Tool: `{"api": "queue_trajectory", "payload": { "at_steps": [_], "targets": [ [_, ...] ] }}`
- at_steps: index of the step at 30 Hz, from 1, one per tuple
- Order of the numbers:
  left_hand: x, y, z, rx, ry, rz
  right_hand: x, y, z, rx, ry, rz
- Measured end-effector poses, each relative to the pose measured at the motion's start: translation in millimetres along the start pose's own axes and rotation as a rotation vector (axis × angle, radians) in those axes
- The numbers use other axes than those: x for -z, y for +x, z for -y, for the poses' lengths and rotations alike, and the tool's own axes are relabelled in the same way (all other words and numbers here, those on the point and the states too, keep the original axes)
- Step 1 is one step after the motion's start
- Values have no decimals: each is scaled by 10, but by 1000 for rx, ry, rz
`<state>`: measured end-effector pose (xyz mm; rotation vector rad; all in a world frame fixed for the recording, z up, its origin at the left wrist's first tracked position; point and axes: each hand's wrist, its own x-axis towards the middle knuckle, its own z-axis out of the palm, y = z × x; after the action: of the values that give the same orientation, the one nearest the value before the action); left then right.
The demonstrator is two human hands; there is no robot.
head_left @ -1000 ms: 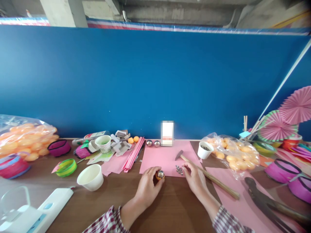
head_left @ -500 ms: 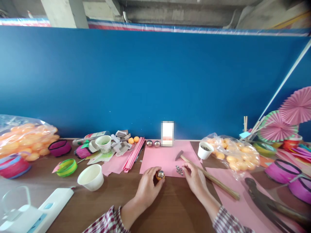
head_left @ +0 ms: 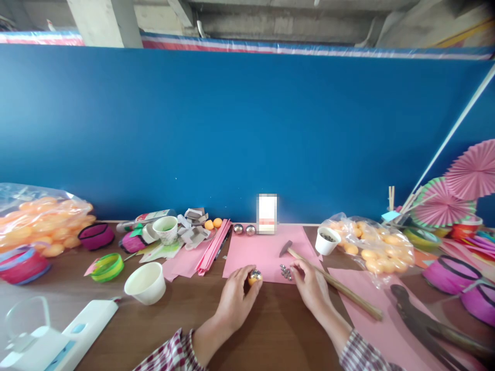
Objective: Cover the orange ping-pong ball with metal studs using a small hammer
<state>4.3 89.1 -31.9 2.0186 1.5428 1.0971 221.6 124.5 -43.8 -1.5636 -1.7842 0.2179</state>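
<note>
My left hand (head_left: pixel 234 300) rests on the wooden table, its fingers curled round a small orange ball with a shiny silver cap (head_left: pixel 254 277). My right hand (head_left: pixel 310 284) lies beside a little heap of small silver pieces (head_left: pixel 285 271) on a pink paper sheet (head_left: pixel 263 252); its fingertips touch the heap, and I cannot tell whether they pinch a piece. A hammer with a wooden handle (head_left: pixel 333 282) lies just right of that hand.
A white cup (head_left: pixel 146 283) and a white device (head_left: pixel 58 340) sit at the left. Bags of orange balls (head_left: pixel 379 251) (head_left: pixel 38 219), another small white cup (head_left: pixel 326 240), two silver balls (head_left: pixel 244 229), dark pliers (head_left: pixel 425 322), pink paper fans (head_left: pixel 456 190) and magenta baskets (head_left: pixel 444 270) surround the spot.
</note>
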Motion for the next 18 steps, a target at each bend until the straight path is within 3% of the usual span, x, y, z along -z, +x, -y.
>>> {"api": "queue_trajectory", "payload": {
  "at_steps": [18],
  "targets": [
    [48,-1,-56,-9,7,86,-37,-4,-50,-34,-7,16]
  ]
}}
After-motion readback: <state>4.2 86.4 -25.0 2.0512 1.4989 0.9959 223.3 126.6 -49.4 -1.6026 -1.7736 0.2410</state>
